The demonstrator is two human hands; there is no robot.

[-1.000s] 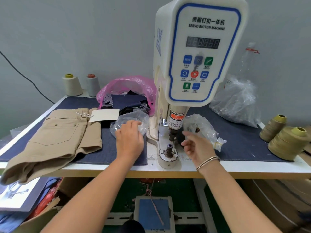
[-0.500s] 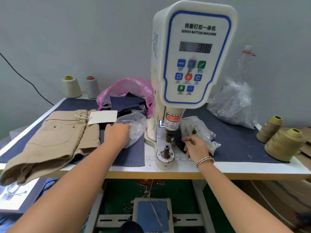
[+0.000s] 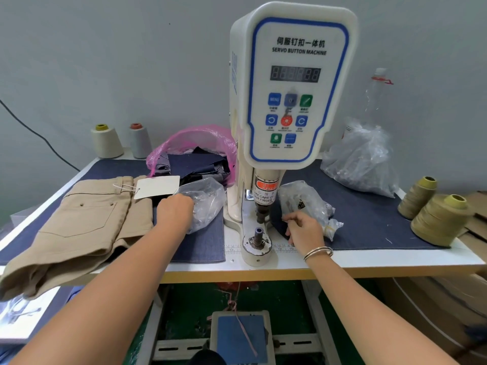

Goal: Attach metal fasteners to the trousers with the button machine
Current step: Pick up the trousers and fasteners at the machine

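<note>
The white servo button machine [image 3: 290,88] stands in the middle of the table, its lower die [image 3: 257,233] bare. Tan trousers [image 3: 84,222] with a paper tag lie folded at the left. My left hand [image 3: 175,212] reaches into a clear plastic bag [image 3: 208,204] left of the machine, fingers curled inside its mouth; what they hold is hidden. My right hand [image 3: 303,227] rests on the denim mat beside another clear bag of fasteners [image 3: 305,204], thumb and forefinger pinched together on something too small to make out.
A pink bag of dark fabric pieces [image 3: 195,154] sits behind the left bag. A large clear bag [image 3: 361,159] and a plastic bottle stand at the back right. Thread cones [image 3: 440,219] stand at right, two more [image 3: 106,140] at back left. A foot pedal [image 3: 241,335] lies below.
My left hand moved left from on top of the clear bag into its mouth. My right hand dropped from near the die to the mat beside the right bag.
</note>
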